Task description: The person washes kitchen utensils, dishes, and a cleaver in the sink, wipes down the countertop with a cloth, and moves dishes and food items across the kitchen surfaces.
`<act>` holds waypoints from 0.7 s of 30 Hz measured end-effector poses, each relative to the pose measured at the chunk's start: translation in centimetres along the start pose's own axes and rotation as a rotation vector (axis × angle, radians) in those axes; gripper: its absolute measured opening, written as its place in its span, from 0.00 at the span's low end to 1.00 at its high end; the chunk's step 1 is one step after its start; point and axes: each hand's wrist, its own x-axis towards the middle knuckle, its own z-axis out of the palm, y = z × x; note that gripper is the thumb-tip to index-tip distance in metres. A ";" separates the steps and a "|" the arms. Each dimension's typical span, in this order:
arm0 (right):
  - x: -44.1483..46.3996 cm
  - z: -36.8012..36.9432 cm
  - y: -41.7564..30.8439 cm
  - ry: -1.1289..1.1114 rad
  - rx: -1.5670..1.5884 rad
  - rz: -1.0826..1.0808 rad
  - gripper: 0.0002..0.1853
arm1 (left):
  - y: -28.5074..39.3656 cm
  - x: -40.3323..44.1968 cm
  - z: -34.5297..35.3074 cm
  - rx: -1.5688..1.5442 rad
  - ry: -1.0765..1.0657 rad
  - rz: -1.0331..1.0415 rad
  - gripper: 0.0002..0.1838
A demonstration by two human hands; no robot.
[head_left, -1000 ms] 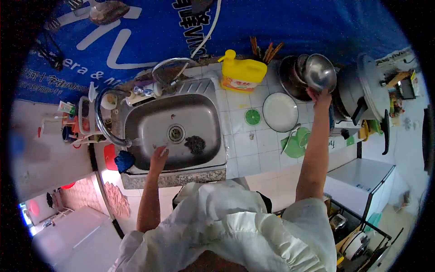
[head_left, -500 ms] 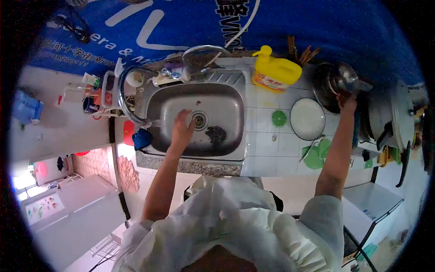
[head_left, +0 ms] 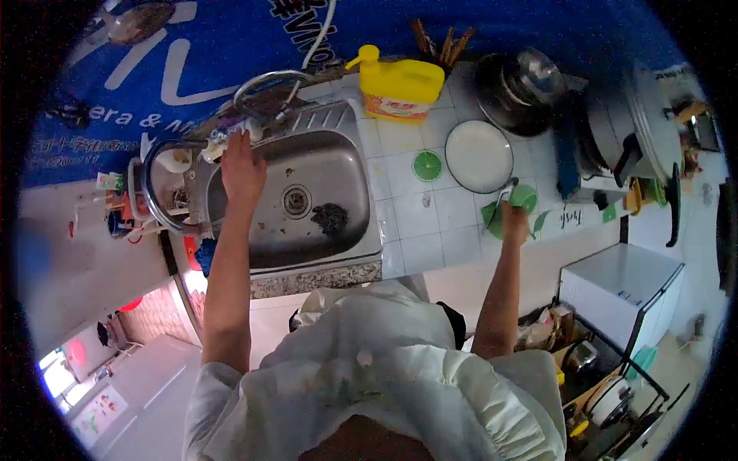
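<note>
My left hand (head_left: 244,173) reaches over the sink's far left edge, fingers stretched out and touching the tap (head_left: 219,142). The steel sink (head_left: 323,146) below has a round drain (head_left: 297,201) and a dark, clumped scrubber (head_left: 330,219) on its floor. On the right, my right hand (head_left: 515,223) is closed round the handle of a thin metal utensil (head_left: 502,198) at the counter's front; its kind is unclear. Just behind that hand lies a white plate with a dark rim (head_left: 478,157).
A yellow detergent jug (head_left: 401,88) stands behind the sink. Dark pans with a shiny metal bowl (head_left: 538,75) sit at the back right, beside a large lidded pot (head_left: 642,127). The curved spout (head_left: 146,180) arches over the sink's left side.
My left hand has moved from over the drain up to the tap. My right hand has left the metal bowl by the pans and come forward to the thin utensil. The view has shifted.
</note>
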 end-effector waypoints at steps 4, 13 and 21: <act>-1.8 1.7 -0.7 -0.135 -0.286 0.066 0.25 | 0.9 -0.6 0.6 -0.064 0.112 0.023 0.26; -5.6 -0.8 -6.9 -0.138 0.768 0.252 0.16 | 6.6 -11.0 4.0 -1.116 -0.194 -0.181 0.17; -18.1 -2.3 -23.0 -1.251 0.956 -0.197 0.16 | 6.9 -11.3 -2.9 -1.744 -0.538 -0.505 0.18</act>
